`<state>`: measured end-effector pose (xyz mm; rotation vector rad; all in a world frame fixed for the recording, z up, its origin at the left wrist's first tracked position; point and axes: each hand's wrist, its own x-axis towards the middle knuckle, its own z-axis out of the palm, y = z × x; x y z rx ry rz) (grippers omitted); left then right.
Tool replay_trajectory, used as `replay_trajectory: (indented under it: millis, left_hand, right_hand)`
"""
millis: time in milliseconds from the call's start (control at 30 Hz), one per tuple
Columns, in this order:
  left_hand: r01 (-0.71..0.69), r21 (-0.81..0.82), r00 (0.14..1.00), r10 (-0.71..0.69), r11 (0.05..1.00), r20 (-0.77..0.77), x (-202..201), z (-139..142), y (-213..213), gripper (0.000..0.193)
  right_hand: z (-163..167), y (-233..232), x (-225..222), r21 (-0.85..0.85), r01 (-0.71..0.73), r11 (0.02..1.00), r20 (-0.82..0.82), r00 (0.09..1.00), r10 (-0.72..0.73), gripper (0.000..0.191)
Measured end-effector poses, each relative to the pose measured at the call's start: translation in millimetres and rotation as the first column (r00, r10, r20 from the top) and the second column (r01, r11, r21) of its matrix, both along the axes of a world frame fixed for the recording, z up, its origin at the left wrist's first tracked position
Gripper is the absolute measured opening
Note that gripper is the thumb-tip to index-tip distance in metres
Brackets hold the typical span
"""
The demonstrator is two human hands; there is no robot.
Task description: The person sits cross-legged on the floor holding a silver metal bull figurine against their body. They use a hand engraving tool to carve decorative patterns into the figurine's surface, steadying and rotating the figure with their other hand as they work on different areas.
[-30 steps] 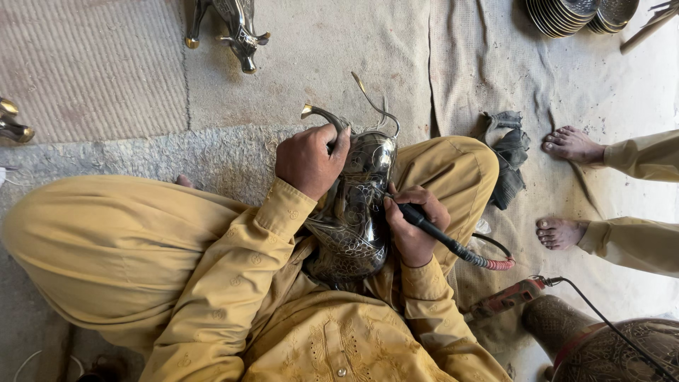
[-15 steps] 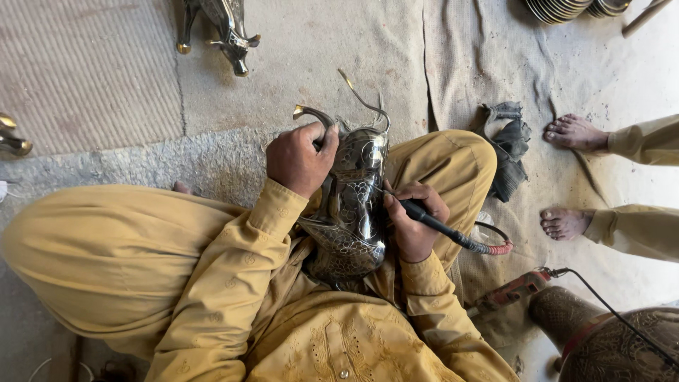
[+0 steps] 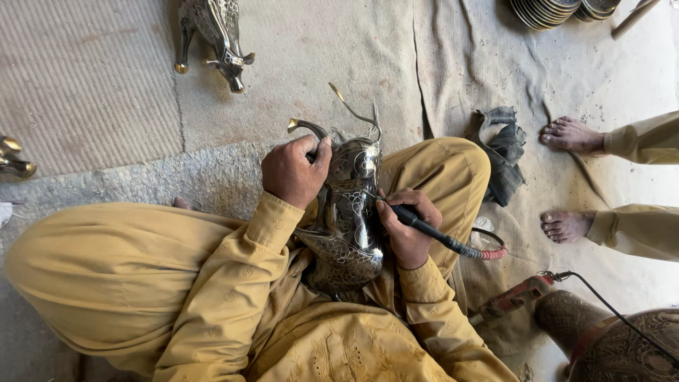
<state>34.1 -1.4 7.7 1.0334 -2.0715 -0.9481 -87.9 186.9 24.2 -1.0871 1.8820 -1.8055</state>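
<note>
While left hand [image 3: 293, 170] grips metal figurine [image 3: 348, 212] (horned), right hand [image 3: 409, 230] clamps engraving tool [image 3: 424, 228], tip seemingly touching.

Strong daylight falls from the right, washing out the pale floor cloth [image 3: 601, 78] near the two bare feet [image 3: 569, 134] until its weave nearly vanishes. The left side sits dimmer and flatter. Bright glints spark off the engraved metal figure [image 3: 350, 212], and soft shadow pools under it in the lap. Focus is sharp throughout, with slight wide-angle stretch toward the corners.
</note>
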Motion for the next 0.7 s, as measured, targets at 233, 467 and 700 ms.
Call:
replay_trajectory:
  millis: [233, 467, 700]
  left_hand:
    - [0.0, -0.019, 1.0, 0.0, 1.0, -0.002, -0.2, 0.5, -2.2, 0.041]
    - [-0.007, -0.026, 1.0, 0.007, 1.0, -0.001, 0.1, -2.3, -2.5, 0.039]
    - [-0.011, -0.075, 1.0, 0.01, 0.997, -0.025, 0.3, -5.8, -3.5, 0.041]
  right_hand:
    - [-0.3, 1.4, -3.7, -0.058, -0.049, 0.997, 0.005, 0.999, 0.05, 0.015]
    - [-5.2, 4.2, -3.2, -0.109, -0.04, 0.993, 0.041, 0.998, 0.045, 0.015]
    - [-7.9, 5.3, -4.0, -0.063, -0.002, 0.998, 0.059, 0.998, 0.006, 0.015]
